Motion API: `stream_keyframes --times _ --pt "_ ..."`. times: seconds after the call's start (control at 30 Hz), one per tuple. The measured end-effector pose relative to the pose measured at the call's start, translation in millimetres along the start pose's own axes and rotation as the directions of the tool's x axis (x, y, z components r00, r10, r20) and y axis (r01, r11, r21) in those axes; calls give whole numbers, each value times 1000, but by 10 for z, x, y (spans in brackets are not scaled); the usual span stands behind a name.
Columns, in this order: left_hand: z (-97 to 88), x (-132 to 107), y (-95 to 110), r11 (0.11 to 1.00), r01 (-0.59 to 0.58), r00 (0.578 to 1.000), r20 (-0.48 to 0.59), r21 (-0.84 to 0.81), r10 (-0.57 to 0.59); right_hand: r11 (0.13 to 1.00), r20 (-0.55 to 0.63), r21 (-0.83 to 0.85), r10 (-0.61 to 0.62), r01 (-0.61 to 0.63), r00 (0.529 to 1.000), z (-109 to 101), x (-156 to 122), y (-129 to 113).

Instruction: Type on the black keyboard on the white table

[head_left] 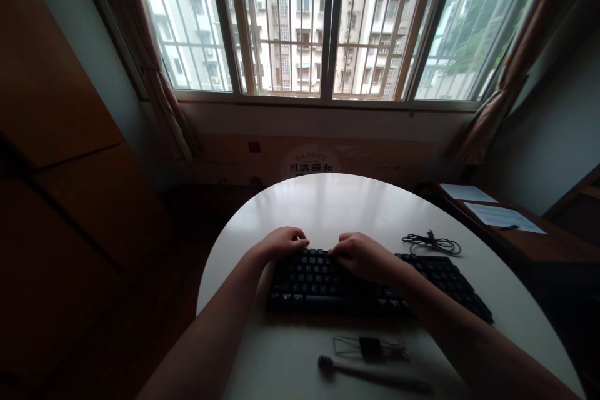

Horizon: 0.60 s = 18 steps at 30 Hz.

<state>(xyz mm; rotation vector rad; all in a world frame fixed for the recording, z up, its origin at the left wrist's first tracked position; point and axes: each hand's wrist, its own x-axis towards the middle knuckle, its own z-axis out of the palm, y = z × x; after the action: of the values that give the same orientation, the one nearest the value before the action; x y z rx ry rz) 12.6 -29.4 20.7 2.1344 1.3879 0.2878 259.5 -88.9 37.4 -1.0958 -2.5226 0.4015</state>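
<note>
A black keyboard (313,287) lies across the white round table, keys up. My left hand (282,242) is at its upper left edge, fingers curled down against the back rim. Above the top rows, my right hand (359,254) is closed with fingertips pinched down among the keys; what is between them is hidden. Nearer to me lies a wire keycap puller (371,348) with a black middle. Below it is a brush (375,377) with a dark bristle head and a long handle. A coiled black cable (432,242) rests behind the keyboard's right part.
The table (323,200) has a curved edge all round. Papers (505,217) and a dark pen lie on a brown wooden desk (553,250) at the right. A wooden cabinet (65,200) stands at the left. Ahead is a barred window (328,31) between tied curtains (162,100).
</note>
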Motion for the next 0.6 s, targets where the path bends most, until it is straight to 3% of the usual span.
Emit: stream_keyframes --times 0.2,0.4,0.6 --pt "-17 -8 10 1000 -9 1000 10 10 9 999 -31 36 -22 23 999 13 15 -50" --pt "-25 -25 24 1000 8 1000 10 7 -8 992 1 43 116 -116 993 36 -2 13" --pt "-21 -29 21 1000 6 1000 2 20 -6 996 32 42 72 -73 997 -4 -2 68"
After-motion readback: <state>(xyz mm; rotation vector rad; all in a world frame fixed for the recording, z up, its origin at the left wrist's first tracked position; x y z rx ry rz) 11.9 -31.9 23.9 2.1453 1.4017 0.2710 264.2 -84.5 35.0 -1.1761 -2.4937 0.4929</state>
